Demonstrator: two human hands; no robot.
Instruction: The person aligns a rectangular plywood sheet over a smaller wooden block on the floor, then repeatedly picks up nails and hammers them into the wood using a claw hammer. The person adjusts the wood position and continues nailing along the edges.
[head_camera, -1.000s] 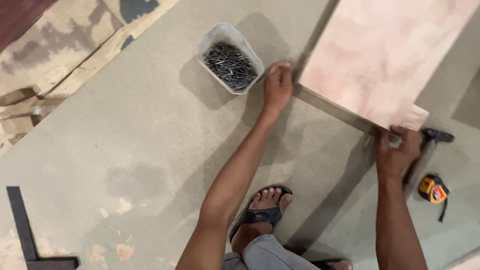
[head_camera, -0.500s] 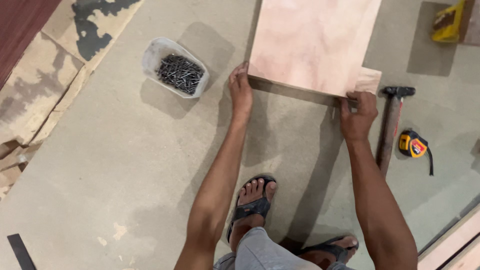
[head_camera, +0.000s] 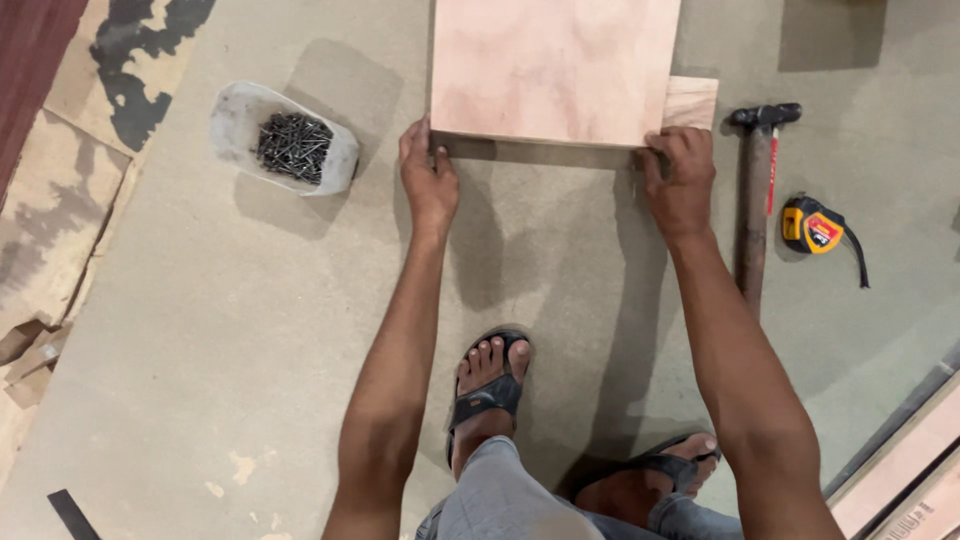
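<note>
Left hand (head_camera: 428, 180) and right hand (head_camera: 680, 180), fingers curled, each gripping the plywood board's (head_camera: 555, 65) near corners.

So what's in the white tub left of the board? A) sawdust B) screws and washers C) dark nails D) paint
C: the tub holds a heap of dark nails, lying on the floor left of the board that both hands grip.

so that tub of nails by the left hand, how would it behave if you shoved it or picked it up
The white tub of nails is probably heavy for its size, given the dense pile inside. Its thin, dented wall looks likely to flex when squeezed. Pushed across the floor it should slide, not roll, though the loose nails may shift.
</note>
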